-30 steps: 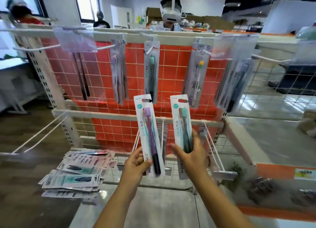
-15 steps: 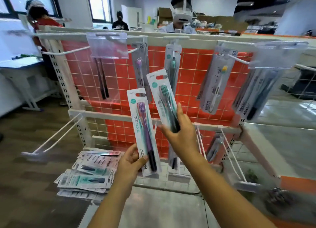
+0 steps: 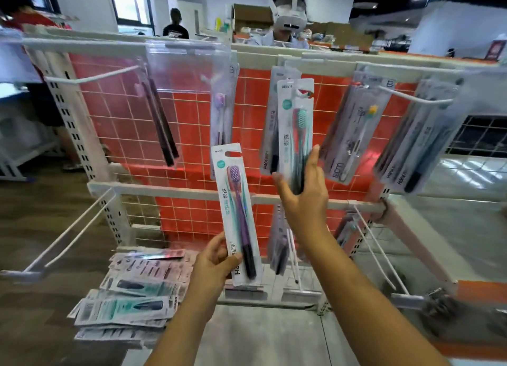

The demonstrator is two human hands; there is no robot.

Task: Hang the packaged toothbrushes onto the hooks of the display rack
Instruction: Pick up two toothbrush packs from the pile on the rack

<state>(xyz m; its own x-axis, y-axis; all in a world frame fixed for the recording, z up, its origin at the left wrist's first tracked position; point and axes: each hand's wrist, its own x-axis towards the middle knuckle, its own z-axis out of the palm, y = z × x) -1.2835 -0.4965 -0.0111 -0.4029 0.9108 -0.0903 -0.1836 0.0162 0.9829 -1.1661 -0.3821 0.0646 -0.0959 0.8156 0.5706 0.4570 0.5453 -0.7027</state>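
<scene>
1. My left hand grips the bottom of the purple toothbrush pack; the pack stands upright above my fingers.
2. My right hand holds the green toothbrush pack by its lower part, thumb spread wide.
3. The top of this pack is at the hook on the display rack, above my fingers.
4. Below my left fingers lies a pile of packs.

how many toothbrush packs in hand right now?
2. The purple-brush pack is gripped at its lower end by the left hand. The teal-brush pack is held by the right hand, raised to the upper row of hooks.
</scene>
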